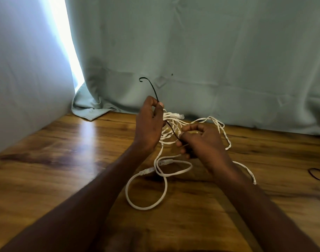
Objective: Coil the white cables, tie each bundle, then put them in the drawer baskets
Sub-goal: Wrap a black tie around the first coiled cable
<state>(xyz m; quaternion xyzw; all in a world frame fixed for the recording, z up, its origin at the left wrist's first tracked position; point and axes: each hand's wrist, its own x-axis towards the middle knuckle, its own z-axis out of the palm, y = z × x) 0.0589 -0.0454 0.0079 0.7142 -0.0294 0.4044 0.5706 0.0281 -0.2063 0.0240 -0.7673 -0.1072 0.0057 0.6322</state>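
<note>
Between your two hands, raised over the wooden tabletop (64, 170), a bundle of white cables (171, 124) hangs in loose strands, with a thin black tie (153, 90) running diagonally across it. Your left hand (149, 124) has its fingers curled around the upper part of the bundle and pinches the tie near its top; the free end of the tie rises above that hand and ends in a small hook. Your right hand (201, 140) pinches the lower end of the tie between thumb and fingertips, just right of the bundle. Below both hands, the rest of the white cable lies on the wood in open loops, two clear plug ends (146, 171) showing near your left wrist. Another strand trails past your right wrist. Far right of your right hand, a second black tie (318, 174) lies on the wood. Beyond both hands hangs a pale green curtain (210, 51).
</note>
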